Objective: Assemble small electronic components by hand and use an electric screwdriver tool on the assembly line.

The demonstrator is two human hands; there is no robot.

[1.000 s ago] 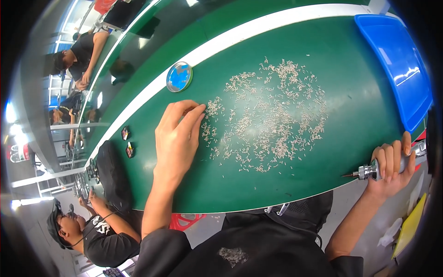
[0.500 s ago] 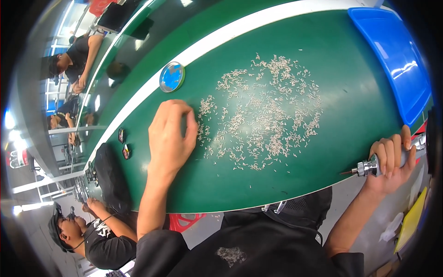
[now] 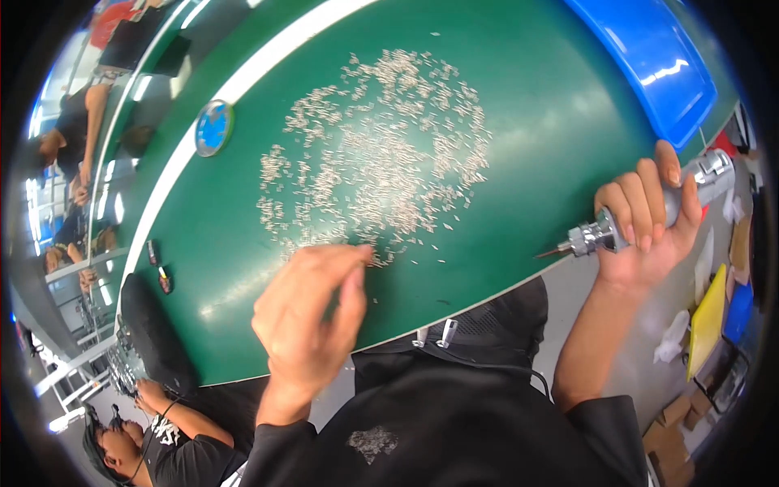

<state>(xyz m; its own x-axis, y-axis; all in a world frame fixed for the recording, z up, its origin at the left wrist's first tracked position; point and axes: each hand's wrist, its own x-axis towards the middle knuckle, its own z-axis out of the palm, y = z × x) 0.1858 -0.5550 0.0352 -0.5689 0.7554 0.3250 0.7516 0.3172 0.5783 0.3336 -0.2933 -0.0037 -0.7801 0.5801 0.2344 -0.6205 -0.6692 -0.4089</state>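
Observation:
My left hand (image 3: 312, 312) hovers at the near edge of a wide scatter of tiny light-coloured pieces (image 3: 389, 183) on a green tabletop (image 3: 535, 105). Thumb and forefinger are pinched together over the nearest pieces. Whatever lies between those fingertips is too small to make out. Out to the right, past the table's front edge, my right hand (image 3: 645, 231) is wrapped round a grey and silver handheld power tool (image 3: 673, 203). Its metal chuck carries a thin pointed bit, aimed left towards the table.
A round dish (image 3: 214, 128) with blue in it stands at the far left. At the far right lies a blue tray (image 3: 649, 69). Two small dark objects (image 3: 165, 280) and a black pouch-like thing (image 3: 158, 337) are at left. Another person (image 3: 191, 442) works at lower left.
My left hand has come down and nearer, from beside the scatter's left side to its near edge. The view has shifted, so table things appear further left. The tool stays in my right hand.

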